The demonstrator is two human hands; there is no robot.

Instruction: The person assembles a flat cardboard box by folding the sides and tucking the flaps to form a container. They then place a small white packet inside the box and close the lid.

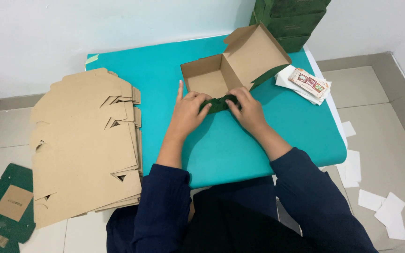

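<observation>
A cardboard box (240,61), brown inside and dark green outside, lies half folded on the teal table (221,145) with its lid standing open. My left hand (187,112) and my right hand (247,109) both press on the box's green front flap (219,104) at its near edge. The left forefinger points up along the box's left wall.
A thick stack of flat brown box blanks (85,145) overhangs the table's left side. Finished green boxes (289,21) are piled at the back right. A small stack of white sheets with a printed label (308,83) lies right of the box. White paper scraps (380,206) litter the floor at right.
</observation>
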